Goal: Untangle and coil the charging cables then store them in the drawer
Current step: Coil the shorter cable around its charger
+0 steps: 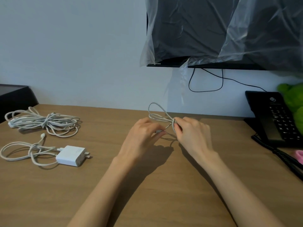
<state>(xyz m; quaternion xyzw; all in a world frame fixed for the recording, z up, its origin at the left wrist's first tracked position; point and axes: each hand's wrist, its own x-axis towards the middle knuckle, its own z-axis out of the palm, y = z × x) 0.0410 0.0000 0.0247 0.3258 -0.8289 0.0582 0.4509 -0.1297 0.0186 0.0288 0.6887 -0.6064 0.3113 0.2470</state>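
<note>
Pinch grip on a thin white cable (155,112) with both hands, above the far half of the table (147,194). Right hand (191,133): thumb and forefinger closed round the gathered waist of the loops, other fingers curled beside them. Left hand (144,135): fingertips clamped on one end of the same cable, just beside the right-hand pinch, with the plug mostly hidden by the fingers. Loops fanned out from the pinch toward the wall, raised clear of the wood. Well apart, at far left on the table: long cable bundle (42,122), loosely tangled and lying flat. Nearer than that bundle: white charger (71,155), prongs toward the right, with its lead (19,153) plugged into the left side and spread in slack loops. Free plug of that lead between the two heaps. At the right edge: black telephone (278,122), tilted on its stand, its coiled cord (285,158) trailing toward the near right corner. Behind it, a green plush toy (293,99); below it, a pink item (300,154) cut off by the frame edge. On the wall above: dark screen (196,38) under a clear plastic sheet, with a thin black wire (205,91) looped beneath it.
</note>
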